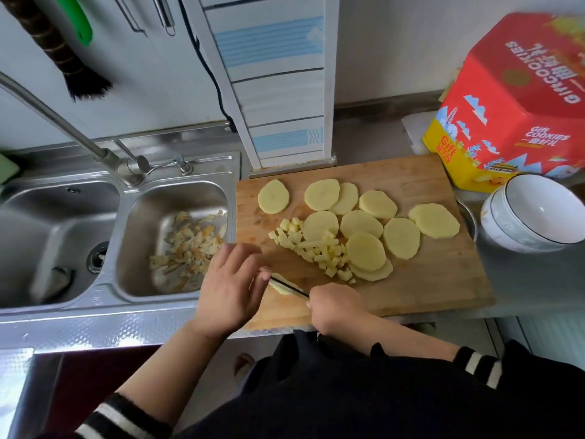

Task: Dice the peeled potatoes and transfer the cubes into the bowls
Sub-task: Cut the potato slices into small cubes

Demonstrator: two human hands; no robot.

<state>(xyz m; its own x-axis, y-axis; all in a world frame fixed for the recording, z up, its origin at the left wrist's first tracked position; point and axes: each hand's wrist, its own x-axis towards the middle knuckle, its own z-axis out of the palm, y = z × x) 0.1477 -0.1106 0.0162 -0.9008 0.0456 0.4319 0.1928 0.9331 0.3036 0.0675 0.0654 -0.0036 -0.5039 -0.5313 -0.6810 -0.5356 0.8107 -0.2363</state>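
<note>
We count eleven potato slices [322, 194] on one cutting board [411, 182], one heap of cubes [311, 248], two stacked bowls [535, 213] and one knife [289, 288].
</note>
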